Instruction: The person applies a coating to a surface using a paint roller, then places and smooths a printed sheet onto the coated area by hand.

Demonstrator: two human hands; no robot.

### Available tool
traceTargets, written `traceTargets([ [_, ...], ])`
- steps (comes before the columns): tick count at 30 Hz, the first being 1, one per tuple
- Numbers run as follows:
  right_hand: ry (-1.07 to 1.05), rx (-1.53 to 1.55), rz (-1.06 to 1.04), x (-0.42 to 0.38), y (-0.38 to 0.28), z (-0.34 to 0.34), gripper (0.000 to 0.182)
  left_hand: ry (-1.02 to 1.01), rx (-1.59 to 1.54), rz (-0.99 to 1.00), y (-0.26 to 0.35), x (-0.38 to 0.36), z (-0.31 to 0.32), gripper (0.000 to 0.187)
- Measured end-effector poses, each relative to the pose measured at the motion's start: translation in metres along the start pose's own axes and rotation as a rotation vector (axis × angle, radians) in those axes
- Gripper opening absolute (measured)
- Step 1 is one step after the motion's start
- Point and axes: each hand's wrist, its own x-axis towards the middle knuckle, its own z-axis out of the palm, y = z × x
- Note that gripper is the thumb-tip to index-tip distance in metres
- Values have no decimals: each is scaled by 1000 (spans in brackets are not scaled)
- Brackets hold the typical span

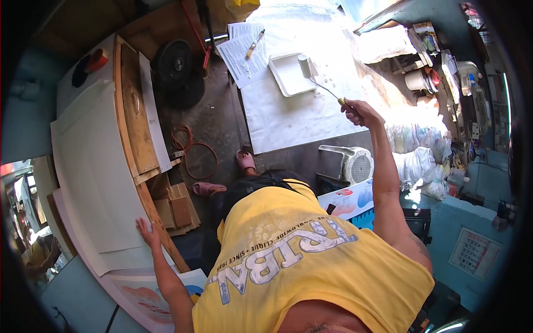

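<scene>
My right hand (361, 113) is wrapped round the yellow-green handle of a paint roller (304, 65), arm stretched forward. The roller's pale sleeve rests at the right side of a white paint tray (284, 90), which lies on a white sheet (277, 130) on the floor. On the other side, my left hand (148, 233) has its fingers spread on the edge of a large white panel (94, 183). That panel lies against a wooden frame (125, 130). Whether the sleeve carries paint cannot be made out in the glare.
Printed papers (241, 53) with a brush (255, 44) lie beside the tray. A black fan (176, 64) and an orange cord (205, 145) are on the floor left. A white stool (355, 165) and plastic bags (416, 166) sit at right; cardboard (180, 205) stands near my left arm.
</scene>
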Motion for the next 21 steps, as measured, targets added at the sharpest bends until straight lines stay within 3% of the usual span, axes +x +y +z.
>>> traceTargets([
  [10, -559, 604, -64, 51, 66, 22, 51, -35, -20, 8, 0, -1, -4, 68],
  [14, -537, 654, -184, 54, 78, 51, 59, -53, -31, -5, 2, -1, -7, 69],
  [18, -42, 378, -341, 53, 80, 87, 53, -87, -20, -15, 5, 1, -11, 68],
  [21, 269, 229, -581, 71, 99, 101, 42, -125, -15, -40, 14, 0, -19, 68],
])
